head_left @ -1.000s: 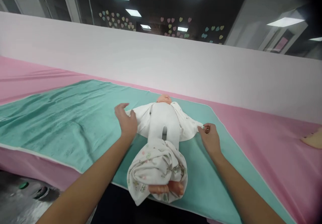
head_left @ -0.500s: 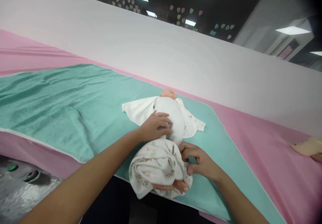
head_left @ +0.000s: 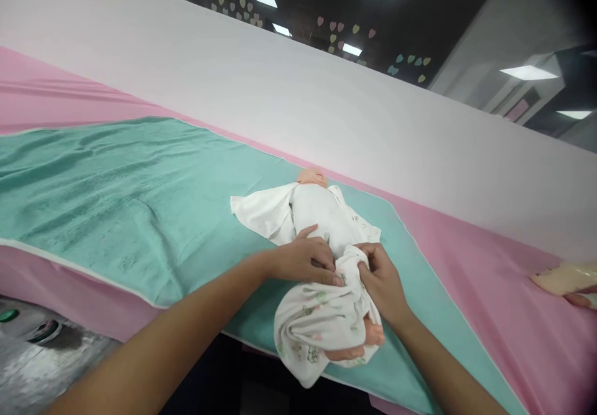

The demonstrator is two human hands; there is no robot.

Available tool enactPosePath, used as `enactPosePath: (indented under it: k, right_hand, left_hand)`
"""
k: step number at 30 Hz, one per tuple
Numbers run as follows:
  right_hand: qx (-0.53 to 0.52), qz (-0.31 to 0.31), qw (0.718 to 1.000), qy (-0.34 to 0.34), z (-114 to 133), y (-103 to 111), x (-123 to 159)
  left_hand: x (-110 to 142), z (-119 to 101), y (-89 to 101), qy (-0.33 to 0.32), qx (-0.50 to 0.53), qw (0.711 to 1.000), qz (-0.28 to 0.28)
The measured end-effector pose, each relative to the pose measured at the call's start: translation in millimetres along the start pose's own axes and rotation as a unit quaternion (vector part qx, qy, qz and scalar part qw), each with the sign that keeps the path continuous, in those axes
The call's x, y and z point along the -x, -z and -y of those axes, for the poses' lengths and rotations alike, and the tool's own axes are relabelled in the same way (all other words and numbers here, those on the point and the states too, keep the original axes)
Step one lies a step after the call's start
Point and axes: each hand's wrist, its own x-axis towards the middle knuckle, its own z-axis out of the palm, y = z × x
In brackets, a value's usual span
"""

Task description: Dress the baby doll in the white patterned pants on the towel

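Doll (head_left: 313, 213): legs largely covered by printed cloth (head_left: 321, 321); feet (head_left: 373, 333) only partly exposed. Lower torso partly obscured by left hand (head_left: 308, 258); some of that hand's fingertips out of sight, its hold on the cloth unclear. Right hand (head_left: 380, 278): fingertips hidden behind the bunched fold it pinches. Both forearms (head_left: 196, 321) cut by bottom edge. Teal towel (head_left: 102, 216) runs out of frame at left. Bottle (head_left: 30, 326): markings blurred. Pale object (head_left: 562, 278) cropped at right edge, identity uncertain. Cloth's smallest motifs illegible.
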Motion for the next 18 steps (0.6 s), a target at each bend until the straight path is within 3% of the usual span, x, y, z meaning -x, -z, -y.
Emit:
enactPosePath:
  k: [3,6,9,12,18]
  right_hand:
    - [0.065,0.023,0.998,0.005,3.4,-3.8,-8.4]
    - [0.123,0.029,0.990,0.068,0.3,-1.3,-8.5]
    - [0.172,0.013,0.980,0.096,-12.5,6.4,-1.7]
    - [0.169,0.015,0.984,0.054,-28.7,15.5,8.7]
    - [0.090,0.088,0.992,-0.033,-43.8,32.6,22.5]
  left_hand:
    - [1.9,-4.4,2.9,0.030,0.088,0.996,0.013]
    - [5.5,-6.9,9.0,0.084,0.210,0.974,0.020]
    - [9.8,-7.5,17.7,0.107,0.265,0.958,0.014]
    - [12.9,-3.8,25.7,0.124,0.269,0.955,0.018]
    - [20.5,10.5,36.7,0.189,0.253,0.948,0.030]
